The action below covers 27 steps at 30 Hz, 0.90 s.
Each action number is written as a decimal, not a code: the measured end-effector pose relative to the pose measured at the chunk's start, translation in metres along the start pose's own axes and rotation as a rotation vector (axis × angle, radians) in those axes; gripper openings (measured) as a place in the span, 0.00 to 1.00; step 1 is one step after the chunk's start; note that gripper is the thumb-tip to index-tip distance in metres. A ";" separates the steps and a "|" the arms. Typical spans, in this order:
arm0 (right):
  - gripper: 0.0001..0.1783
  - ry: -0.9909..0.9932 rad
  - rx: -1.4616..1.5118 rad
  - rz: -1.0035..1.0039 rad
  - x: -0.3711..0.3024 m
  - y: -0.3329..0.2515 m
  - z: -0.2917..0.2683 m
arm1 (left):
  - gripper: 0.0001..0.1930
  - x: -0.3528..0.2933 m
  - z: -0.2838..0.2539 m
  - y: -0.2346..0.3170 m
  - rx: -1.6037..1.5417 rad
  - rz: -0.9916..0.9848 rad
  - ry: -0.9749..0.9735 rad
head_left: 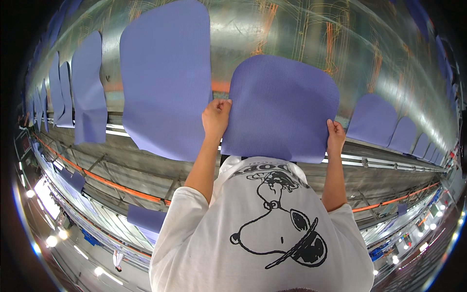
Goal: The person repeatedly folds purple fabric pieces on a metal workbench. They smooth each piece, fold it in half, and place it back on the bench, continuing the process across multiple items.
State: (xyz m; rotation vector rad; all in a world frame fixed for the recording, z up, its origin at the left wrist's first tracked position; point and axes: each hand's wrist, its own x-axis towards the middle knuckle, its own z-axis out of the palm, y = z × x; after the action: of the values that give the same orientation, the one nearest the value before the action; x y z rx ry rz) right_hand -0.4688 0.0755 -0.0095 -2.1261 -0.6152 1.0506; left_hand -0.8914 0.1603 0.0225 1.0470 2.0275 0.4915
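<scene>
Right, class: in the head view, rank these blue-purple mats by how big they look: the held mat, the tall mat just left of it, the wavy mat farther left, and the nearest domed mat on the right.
1. Tall mat
2. Held mat
3. Wavy mat
4. Domed mat

Fisheye bending and distance leave true sizes unsure.

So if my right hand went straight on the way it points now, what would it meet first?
Your right hand would most likely meet the purple mat it pinches by the edge; beyond lies a shiny metal surface, though depth is unclear.

White T-shirt [260, 231], short sleeves [181, 211], black cartoon-dog print [299, 220]
</scene>
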 end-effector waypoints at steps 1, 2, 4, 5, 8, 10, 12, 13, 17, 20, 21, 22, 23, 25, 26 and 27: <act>0.16 0.005 0.004 0.003 -0.001 -0.002 0.001 | 0.15 0.000 0.000 -0.001 -0.006 0.001 0.003; 0.16 0.007 0.006 0.003 -0.001 -0.003 0.002 | 0.16 0.001 0.000 -0.001 0.009 -0.002 0.004; 0.16 0.013 0.014 0.003 -0.003 -0.006 0.003 | 0.16 0.002 0.000 -0.001 0.041 -0.003 0.002; 0.16 0.008 0.006 0.010 -0.004 -0.008 0.003 | 0.16 0.002 0.000 -0.001 0.030 -0.009 0.008; 0.15 -0.006 0.000 0.021 -0.005 -0.011 0.005 | 0.16 0.002 0.000 -0.001 0.010 -0.009 0.029; 0.15 -0.013 0.011 0.020 -0.003 -0.009 0.005 | 0.14 0.003 0.000 -0.001 0.012 0.009 0.045; 0.15 -0.009 -0.006 0.029 -0.005 -0.010 0.005 | 0.14 0.003 -0.002 0.001 0.019 -0.005 0.028; 0.15 -0.007 -0.013 0.034 -0.006 -0.012 0.005 | 0.14 0.003 -0.003 0.002 0.024 -0.010 0.019; 0.17 -0.001 -0.067 -0.019 -0.009 -0.016 0.004 | 0.15 0.006 0.000 -0.002 0.114 0.032 0.039; 0.20 0.014 -0.050 -0.088 -0.005 -0.011 -0.001 | 0.15 0.009 0.005 -0.011 0.136 0.101 0.051; 0.19 0.027 -0.099 -0.082 -0.006 -0.014 -0.003 | 0.15 0.010 0.005 -0.014 0.128 0.114 0.050; 0.18 0.033 -0.146 -0.074 -0.008 -0.019 -0.001 | 0.16 0.009 0.004 -0.014 0.122 0.123 0.055; 0.17 0.037 -0.194 -0.065 -0.009 -0.022 -0.001 | 0.16 0.008 0.006 -0.013 0.120 0.107 0.039; 0.18 0.045 -0.166 -0.025 -0.007 -0.022 0.003 | 0.18 0.008 0.001 -0.006 0.125 0.068 0.018; 0.18 0.047 -0.153 -0.007 -0.007 -0.021 0.000 | 0.17 0.010 0.004 -0.005 0.094 0.001 -0.027; 0.18 0.051 -0.168 -0.013 -0.007 -0.020 0.002 | 0.17 0.010 0.001 -0.005 0.098 0.014 -0.030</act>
State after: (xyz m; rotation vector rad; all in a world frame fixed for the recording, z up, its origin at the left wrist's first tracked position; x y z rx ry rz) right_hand -0.4765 0.0846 0.0080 -2.2830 -0.7140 0.9642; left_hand -0.8965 0.1653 0.0135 1.1213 2.0356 0.3847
